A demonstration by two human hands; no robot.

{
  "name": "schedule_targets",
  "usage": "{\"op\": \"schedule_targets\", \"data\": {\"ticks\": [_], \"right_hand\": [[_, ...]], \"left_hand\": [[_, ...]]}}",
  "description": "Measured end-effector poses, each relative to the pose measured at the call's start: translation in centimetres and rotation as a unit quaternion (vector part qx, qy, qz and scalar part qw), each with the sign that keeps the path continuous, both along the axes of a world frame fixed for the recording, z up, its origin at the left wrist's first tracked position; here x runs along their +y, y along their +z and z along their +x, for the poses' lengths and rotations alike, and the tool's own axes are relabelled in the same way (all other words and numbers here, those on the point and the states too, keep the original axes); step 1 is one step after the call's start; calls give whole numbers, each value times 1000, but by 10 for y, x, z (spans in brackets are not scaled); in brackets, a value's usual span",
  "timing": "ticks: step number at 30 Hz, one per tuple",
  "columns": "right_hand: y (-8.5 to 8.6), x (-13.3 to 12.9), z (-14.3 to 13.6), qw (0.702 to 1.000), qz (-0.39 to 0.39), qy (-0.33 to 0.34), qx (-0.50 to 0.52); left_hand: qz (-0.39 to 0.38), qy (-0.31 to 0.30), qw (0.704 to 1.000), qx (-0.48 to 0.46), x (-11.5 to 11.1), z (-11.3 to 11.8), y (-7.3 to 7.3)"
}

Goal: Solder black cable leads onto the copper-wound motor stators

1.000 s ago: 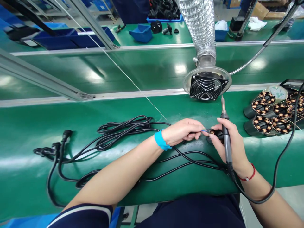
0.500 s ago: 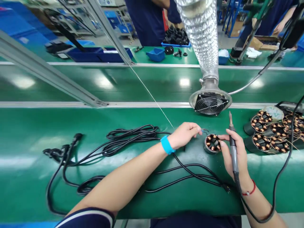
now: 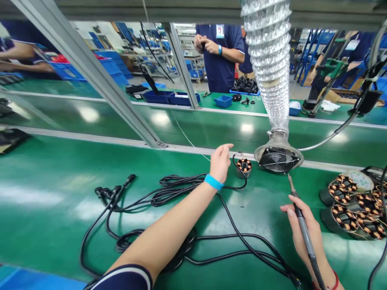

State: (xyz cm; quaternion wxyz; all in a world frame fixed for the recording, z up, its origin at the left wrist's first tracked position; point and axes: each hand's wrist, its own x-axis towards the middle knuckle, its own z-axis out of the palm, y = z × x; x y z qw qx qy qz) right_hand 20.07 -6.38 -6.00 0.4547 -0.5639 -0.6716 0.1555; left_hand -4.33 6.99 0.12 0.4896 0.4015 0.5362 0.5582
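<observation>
My left hand [image 3: 220, 163], with a blue wristband, is above the cords at the bench's back edge. Its fingers are pressed together, the index finger pointing right. A thin pale wire [image 3: 192, 145] runs down to this hand; the grip itself is hidden. Just right of it stands a round motor core [image 3: 244, 168] with copper windings, a black cord's [image 3: 243, 185] end curving up beside it. My right hand [image 3: 305, 227] holds a soldering iron [image 3: 303, 225] like a pen, tip up, below the fan hood [image 3: 278, 160].
Black cords [image 3: 178, 187] lie coiled and stretched over the green bench [image 3: 60, 193]. More copper-wound cores [image 3: 344, 217] stand at the right. A slanted metal post [image 3: 105, 88] rises at left. A person [image 3: 223, 56] stands beyond the far bench; others are at both sides.
The view has tilted up and turned left. The motor core now stands farther back, near the rail. My left hand has let go of the cord's end; my right hand has moved away from the core.
</observation>
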Motion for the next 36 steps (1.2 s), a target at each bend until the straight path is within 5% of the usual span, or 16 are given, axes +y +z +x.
{"op": "schedule_targets", "data": {"ticks": [2, 4, 8, 13, 16, 20, 23, 26, 29, 32, 36], "right_hand": [[-4, 1, -1, 999, -19, 9, 27], [-8, 1, -3, 998, -40, 9, 50], [-20, -1, -10, 997, -24, 25, 76], [-27, 0, -16, 996, 48, 30, 63], [-18, 4, -14, 996, 62, 53, 25], [7, 6, -1, 989, 74, 70, -110], [25, 2, 19, 970, 47, -9, -240], [38, -8, 41, 920, -2, -123, -373], [40, -14, 59, 864, -41, -215, -453], [33, -12, 71, 827, -66, -246, -500], [24, -7, 72, 827, -29, -205, -522]], "left_hand": [[22, -6, 995, -93, -19, 18, -3], [-15, -104, 981, -166, -41, 38, -13], [-78, -315, 939, -114, -74, 64, -36], [-74, -398, 913, -47, -85, 68, -41], [-3, -430, 894, 127, -83, 59, -31], [152, -431, 781, 425, -73, 44, -20], [158, -412, 720, 536, -65, 39, -22], [123, -447, 691, 555, -68, 41, -27], [103, -491, 700, 508, -77, 47, -26], [78, -505, 748, 423, -83, 51, -24], [-18, -500, 823, 269, -77, 50, -27]]}}
